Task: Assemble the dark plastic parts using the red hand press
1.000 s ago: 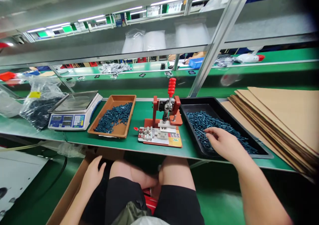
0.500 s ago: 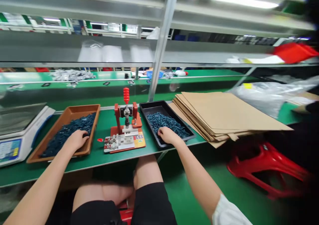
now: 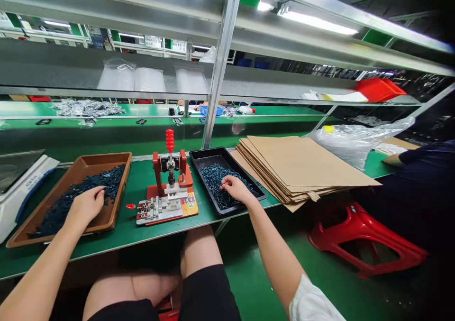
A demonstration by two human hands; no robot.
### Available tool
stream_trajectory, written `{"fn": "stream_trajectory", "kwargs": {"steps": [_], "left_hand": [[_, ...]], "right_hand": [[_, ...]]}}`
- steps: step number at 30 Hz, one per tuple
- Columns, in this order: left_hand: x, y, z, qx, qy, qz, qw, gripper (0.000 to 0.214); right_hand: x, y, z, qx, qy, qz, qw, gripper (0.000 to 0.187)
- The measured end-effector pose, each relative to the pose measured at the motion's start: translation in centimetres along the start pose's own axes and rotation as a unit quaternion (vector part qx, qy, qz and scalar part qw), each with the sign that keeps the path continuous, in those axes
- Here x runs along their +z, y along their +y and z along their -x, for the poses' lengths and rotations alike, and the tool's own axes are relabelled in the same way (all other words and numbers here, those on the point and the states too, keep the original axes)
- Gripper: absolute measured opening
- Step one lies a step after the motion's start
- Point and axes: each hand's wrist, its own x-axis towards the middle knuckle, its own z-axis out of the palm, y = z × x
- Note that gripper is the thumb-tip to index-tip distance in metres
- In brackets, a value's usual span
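Left hand lies palm-down on the heap of dark-blue plastic parts in the brown tray, fingers loosely curled; I cannot tell whether it has hold of any. My right hand is half closed in the black tray, fingertips dipped into a second pile of blue parts, and I cannot tell if it pinches anything. Between the trays on the green worktop stands a red toggle press. A digital scale sits just left of the brown tray, and a stack of cardboard sheets lies just right of the black one. Beyond it, a co-worker's hand in a dark sleeve rests near a clear plastic bag. A red stool stands on the floor.
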Motion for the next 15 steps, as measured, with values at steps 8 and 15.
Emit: {"fn": "stream_trajectory", "kwargs": {"steps": [8, 15], "left_hand": [[-2.1, 2.2, 3.1, 0.035, 0.049, 0.194, 0.979, 0.027], [-1.9, 7.7, 8.7, 0.036, -0.012, 0.42, 0.907, 0.047]], "right_hand": [[1.4, -3.0, 1.8, -0.06, 0.029, -0.086, 0.994, 0.025], [6.6, -7.2, 5.9, -0.19, 0.061, -0.061, 0.978, 0.017]]}}
